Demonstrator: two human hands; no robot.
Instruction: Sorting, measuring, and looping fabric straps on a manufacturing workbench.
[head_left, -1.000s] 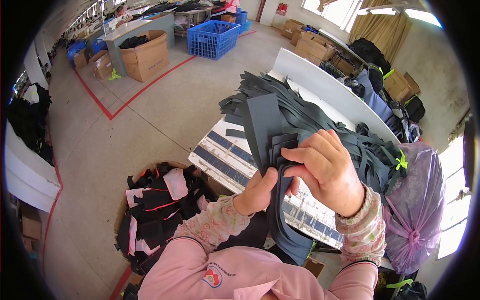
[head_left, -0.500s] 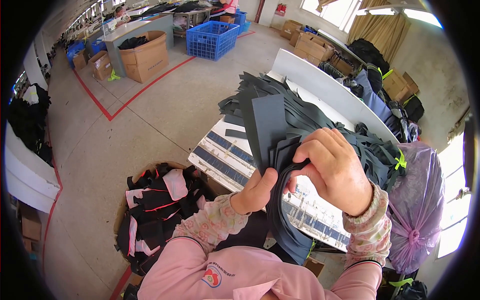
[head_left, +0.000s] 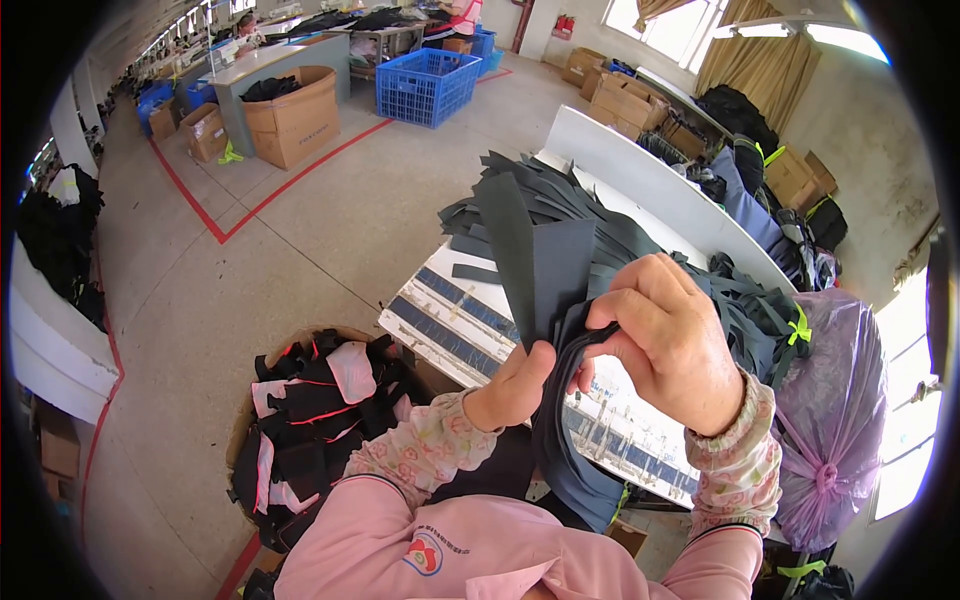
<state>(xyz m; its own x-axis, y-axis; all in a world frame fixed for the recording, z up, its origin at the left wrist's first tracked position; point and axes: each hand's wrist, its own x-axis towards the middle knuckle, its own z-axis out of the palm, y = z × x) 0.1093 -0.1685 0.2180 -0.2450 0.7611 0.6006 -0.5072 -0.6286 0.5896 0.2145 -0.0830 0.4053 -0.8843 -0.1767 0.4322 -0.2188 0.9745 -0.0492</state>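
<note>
While our left hand (head_left: 515,385) pinches the dark fabric pieces (head_left: 545,275) from below, our right hand (head_left: 670,345) grips them beside it; their long axis rises upward, away from us.

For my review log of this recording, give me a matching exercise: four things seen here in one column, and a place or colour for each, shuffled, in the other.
Things:
1. stack of dark grey fabric pieces
2. plastic crate
3. tied plastic bag
4. round basket of black and pink cut pieces

Places or colours:
A. purple, at the table's right end
B. on the floor, left of the person's left arm
C. pinched between the left hand and right hand
D. blue, far across the floor

Pairs: 1-C, 2-D, 3-A, 4-B
</note>
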